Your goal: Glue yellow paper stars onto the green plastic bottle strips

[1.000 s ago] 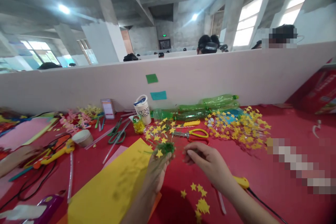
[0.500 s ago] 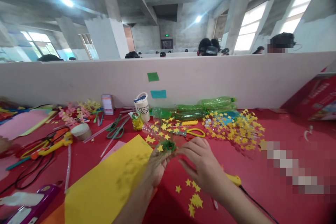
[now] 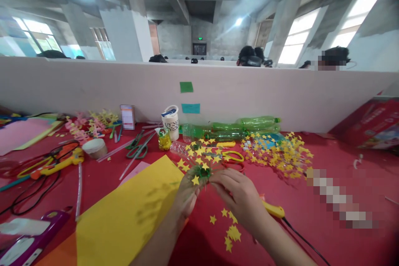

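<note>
1. Brings the right hand leftward, compared with a second ago, toward the green base of the star spray, narrowing the gap visible then.
2. Holds the star spray at centre, above the red table, between both hands.
3. Grips the green base from the left and near side with the left hand, fingers curled about its lower part.
4. Runs the long axis of the star spray upward and to the far side, fanning slightly left, yellow stars outermost.
5. Keeps the right fingers bunched narrow, pointing left, just beside the green base. Too small to tell contact from a slight gap, or any thin item pinched there.
6. Places the green base left of the right fingertips and slightly to the far side; nearest, by its hold, to the left hand.
7. Includes yellow card, left; loose yellow stars, near; yellow-handled corded tool, right; yellow-handled scissors and green bottles, far.
</note>
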Motion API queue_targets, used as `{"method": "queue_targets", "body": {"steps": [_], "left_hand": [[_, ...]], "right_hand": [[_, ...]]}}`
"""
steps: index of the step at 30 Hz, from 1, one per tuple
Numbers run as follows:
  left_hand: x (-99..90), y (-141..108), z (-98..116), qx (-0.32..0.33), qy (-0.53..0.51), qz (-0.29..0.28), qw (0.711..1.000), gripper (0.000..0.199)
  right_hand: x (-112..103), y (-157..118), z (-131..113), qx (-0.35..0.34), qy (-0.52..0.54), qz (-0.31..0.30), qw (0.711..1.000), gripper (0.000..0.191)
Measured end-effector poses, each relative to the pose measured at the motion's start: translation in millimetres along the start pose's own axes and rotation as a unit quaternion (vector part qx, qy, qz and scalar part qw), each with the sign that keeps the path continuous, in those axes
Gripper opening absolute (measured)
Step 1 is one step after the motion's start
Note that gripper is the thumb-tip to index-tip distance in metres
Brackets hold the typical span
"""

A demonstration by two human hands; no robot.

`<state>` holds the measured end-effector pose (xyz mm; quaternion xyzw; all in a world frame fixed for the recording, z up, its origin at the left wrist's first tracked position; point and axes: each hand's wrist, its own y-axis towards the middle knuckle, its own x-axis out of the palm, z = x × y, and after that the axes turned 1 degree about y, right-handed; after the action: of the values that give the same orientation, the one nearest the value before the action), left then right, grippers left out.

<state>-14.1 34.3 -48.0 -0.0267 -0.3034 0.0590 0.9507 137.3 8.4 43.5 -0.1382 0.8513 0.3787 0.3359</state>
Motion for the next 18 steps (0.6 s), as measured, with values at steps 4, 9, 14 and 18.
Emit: {"method": "queue_targets", "body": {"steps": [4, 9, 14, 18], "left_hand": [[4.1, -1, -1, -0.027, -0.010, -0.038, 0.999, 0.034], [7.9, -1, -4, -0.045, 0.007, -0.068, 0.997, 0.019], [5.3, -4, -7, -0.041, 0.002, -0.059, 0.997, 0.019], [7.6, -7, -6, -0.045, 0.003, -0.041, 0.998, 0.029]], "right_hand": [[1, -1, 4, 0.018, 0.008, 0.040, 0.999, 0.016], [4, 0, 5, 0.054, 0.062, 0.019, 0.996, 0.017], [11, -2, 6, 0.113, 0.103, 0.052, 0.987, 0.018], [13, -5, 9, 0.088, 0.091, 0.068, 0.990, 0.026]]}}
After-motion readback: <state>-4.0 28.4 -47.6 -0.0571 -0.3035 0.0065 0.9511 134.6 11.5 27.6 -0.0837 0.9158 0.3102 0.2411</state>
